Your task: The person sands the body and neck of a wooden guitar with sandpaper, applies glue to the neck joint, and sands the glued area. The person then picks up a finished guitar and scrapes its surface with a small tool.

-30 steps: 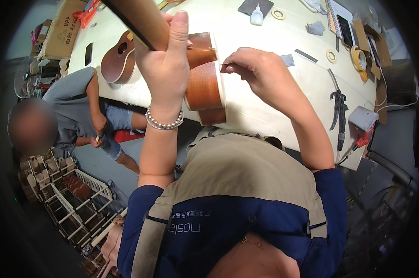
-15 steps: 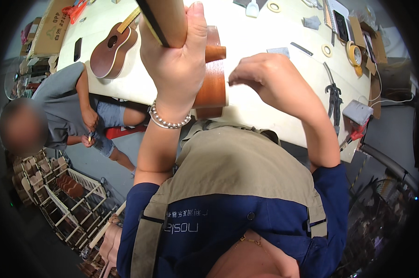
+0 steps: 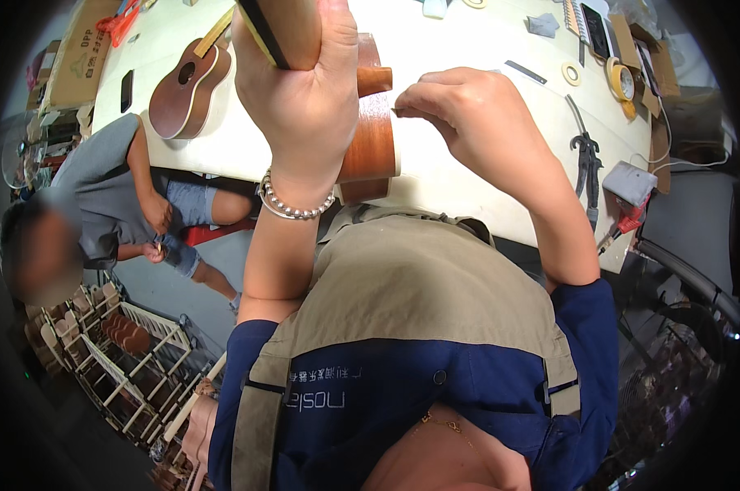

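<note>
My left hand [image 3: 300, 114] is wrapped round the neck of a reddish-brown wooden ukulele [image 3: 376, 139], which it holds up over the table. The neck rises toward the top edge of the view, and my hand and wrist cover part of the body. The neck's heel juts out beside my hand. Just right of the body is my right hand [image 3: 480, 106], its fingers bent and pinched together. Their tips come close to the ukulele's side, with a small dark bit at them that is too small to name. Whether they touch the wood I cannot tell.
A second ukulele [image 3: 188, 86] lies on the pale table [image 3: 460, 192] at left, near a dark phone [image 3: 127, 90]. Tape rolls [image 3: 621, 80], a steel ruler [image 3: 525, 72] and a black air gun [image 3: 584, 168] lie at right. A seated person [image 3: 100, 196] is at the left edge.
My right hand has moved away from me along the ukulele's side, its fingers drawn closer together. The left hand keeps its hold. The whole view has shifted slightly.
</note>
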### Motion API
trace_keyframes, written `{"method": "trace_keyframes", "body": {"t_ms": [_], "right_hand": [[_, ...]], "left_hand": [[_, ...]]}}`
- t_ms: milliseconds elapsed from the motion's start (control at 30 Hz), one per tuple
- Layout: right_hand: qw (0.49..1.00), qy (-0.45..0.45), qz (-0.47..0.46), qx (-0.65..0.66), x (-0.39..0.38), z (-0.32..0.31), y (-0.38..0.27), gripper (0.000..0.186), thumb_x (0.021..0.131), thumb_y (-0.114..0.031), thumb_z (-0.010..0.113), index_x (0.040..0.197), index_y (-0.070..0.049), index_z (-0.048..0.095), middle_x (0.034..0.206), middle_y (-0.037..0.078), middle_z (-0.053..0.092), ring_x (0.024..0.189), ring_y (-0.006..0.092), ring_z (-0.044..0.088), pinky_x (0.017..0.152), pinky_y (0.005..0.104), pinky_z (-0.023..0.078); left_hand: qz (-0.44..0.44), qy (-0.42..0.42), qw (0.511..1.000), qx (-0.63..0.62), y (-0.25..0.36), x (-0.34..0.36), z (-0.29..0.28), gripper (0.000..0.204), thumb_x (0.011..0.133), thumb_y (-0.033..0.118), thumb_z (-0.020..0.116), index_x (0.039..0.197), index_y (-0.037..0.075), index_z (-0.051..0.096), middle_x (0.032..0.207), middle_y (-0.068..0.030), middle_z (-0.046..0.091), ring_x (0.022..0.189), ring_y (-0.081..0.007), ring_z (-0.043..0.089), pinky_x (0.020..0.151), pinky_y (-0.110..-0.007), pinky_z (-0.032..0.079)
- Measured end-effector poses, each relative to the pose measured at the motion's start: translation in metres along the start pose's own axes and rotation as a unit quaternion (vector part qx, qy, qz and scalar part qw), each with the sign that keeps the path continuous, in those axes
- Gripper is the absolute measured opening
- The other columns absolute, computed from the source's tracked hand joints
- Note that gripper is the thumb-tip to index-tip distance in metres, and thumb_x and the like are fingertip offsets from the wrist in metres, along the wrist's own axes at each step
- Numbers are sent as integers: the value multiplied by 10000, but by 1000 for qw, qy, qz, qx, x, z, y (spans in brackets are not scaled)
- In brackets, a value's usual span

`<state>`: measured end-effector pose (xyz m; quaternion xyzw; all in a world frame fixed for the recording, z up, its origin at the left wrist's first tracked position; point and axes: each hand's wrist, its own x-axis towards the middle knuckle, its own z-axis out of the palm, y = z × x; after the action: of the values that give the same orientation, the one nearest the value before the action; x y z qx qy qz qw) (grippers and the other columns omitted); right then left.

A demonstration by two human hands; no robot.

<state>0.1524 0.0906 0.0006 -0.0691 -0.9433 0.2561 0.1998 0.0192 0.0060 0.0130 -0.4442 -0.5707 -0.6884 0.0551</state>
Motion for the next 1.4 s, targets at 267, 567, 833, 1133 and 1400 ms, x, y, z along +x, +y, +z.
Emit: {"method": "trace_keyframes", "body": {"t_ms": [267, 567, 833, 1133, 1400], "right_hand": [[999, 10, 14, -35, 5, 2, 0, 186, 700, -3, 517, 811, -65, 654, 769, 79, 641, 731, 266, 618, 632, 349, 489], [999, -22, 13, -33, 3, -6, -1, 215, 699, -17, 510, 835, -78, 666, 780, 86, 642, 728, 275, 616, 631, 355, 487], [999, -17, 24, -16, -10, -2, -11, 218, 678, 10, 522, 824, -70, 663, 745, 80, 631, 733, 269, 612, 632, 356, 488], [999, 45, 23, 11, 2, 3, 8, 147, 726, -10, 536, 798, -58, 655, 744, 96, 641, 703, 274, 614, 618, 351, 485], [999, 34, 20, -2, 2, 0, 6, 154, 700, -19, 544, 782, -64, 666, 722, 108, 638, 681, 280, 615, 611, 360, 481]], "left_hand": [[4, 14, 1000, 23, 3, 0, 1, 142, 872, 57, 558, 754, -4, 512, 650, -19, 508, 504, -72, 487, 476, -196, 429], [-12, 3, 1000, 21, 1, -2, 3, 124, 873, 62, 560, 781, -6, 512, 628, -23, 508, 492, -73, 489, 470, -192, 425], [-21, 11, 999, 27, 0, -1, 4, 109, 870, 69, 567, 821, -8, 508, 644, -25, 520, 499, -71, 499, 469, -194, 430], [-32, 11, 999, 16, 5, 0, 9, 101, 872, 52, 554, 793, 1, 514, 672, -26, 520, 503, -70, 498, 471, -195, 438], [-17, -7, 999, 47, 4, 0, 7, 116, 874, 55, 549, 780, 0, 511, 666, -20, 511, 503, -69, 496, 466, -198, 437]]}}
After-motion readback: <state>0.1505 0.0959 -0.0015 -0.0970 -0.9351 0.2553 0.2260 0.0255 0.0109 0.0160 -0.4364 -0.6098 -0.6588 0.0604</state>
